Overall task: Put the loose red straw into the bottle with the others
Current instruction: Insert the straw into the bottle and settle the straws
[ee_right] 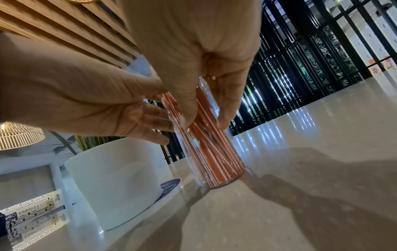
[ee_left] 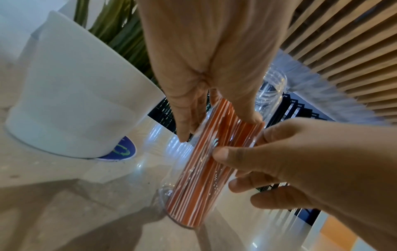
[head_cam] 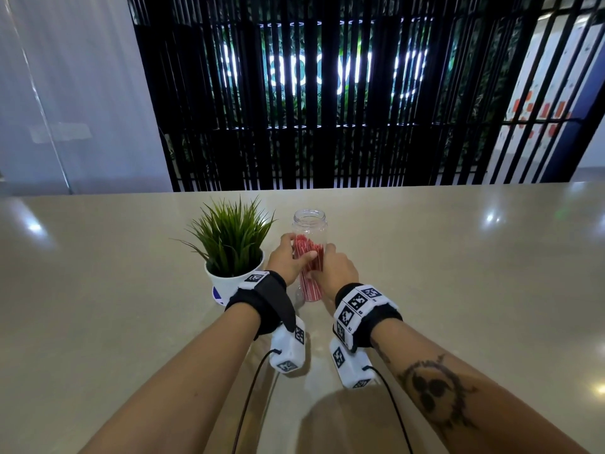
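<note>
Both hands wrapped the clear bottle (head_cam: 309, 253) standing on the beige surface (head_cam: 458, 273): the left hand (head_cam: 288, 258) curled around its left side, the right hand (head_cam: 337, 271) around its right. Red-and-white straws (head_cam: 311, 280) stood inside. Just left sat a potted plant (head_cam: 229, 247).

Clear bottle (head_cam: 309, 224) filled with red-and-white striped straws (head_cam: 311, 283). Green spiky plant (head_cam: 230, 235) in white pot (head_cam: 226, 281), on blue disc with green mark (ee_left: 121, 150). Beige glossy table (head_cam: 458, 273). Black wrist bands (head_cam: 262, 299) with black-and-white square markers (head_cam: 357, 301). Dark tattoo (head_cam: 435, 391) on right forearm. Black slatted screen (head_cam: 327, 93) behind.
</note>
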`<action>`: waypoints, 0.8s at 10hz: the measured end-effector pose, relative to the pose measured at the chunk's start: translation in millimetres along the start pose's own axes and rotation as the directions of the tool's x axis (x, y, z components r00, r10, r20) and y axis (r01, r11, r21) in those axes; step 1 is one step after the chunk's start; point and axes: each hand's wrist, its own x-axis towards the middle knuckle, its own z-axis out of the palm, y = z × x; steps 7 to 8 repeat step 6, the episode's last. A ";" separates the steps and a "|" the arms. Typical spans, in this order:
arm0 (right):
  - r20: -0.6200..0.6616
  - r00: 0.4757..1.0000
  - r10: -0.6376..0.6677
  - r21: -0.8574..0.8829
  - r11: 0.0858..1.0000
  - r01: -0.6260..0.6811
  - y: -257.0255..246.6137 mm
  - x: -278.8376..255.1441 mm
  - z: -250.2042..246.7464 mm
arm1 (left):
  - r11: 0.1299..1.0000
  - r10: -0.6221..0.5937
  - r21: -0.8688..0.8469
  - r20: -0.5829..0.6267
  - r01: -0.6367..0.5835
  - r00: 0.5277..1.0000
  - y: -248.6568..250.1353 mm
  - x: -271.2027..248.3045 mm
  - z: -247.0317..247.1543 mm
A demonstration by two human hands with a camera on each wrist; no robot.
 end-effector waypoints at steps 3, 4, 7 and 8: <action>-0.005 1.000 -0.003 0.012 1.000 0.004 2.2 -0.8 2.6 | 0.998 0.011 0.055 0.014 -0.011 1.000 1.2 -3.9 3.9; 0.011 1.000 -0.005 0.051 0.999 0.005 3.3 -5.4 0.5 | 0.994 -0.058 0.097 0.038 0.054 0.998 0.1 -13.4 4.9; -0.082 0.996 -0.022 -0.012 1.000 0.021 15.3 -33.9 -17.2 | 0.978 0.025 0.208 -0.174 0.012 0.984 -8.6 -64.2 4.6; -0.082 0.996 -0.022 -0.012 1.000 0.021 15.3 -33.9 -17.2 | 0.978 0.025 0.208 -0.174 0.012 0.984 -8.6 -64.2 4.6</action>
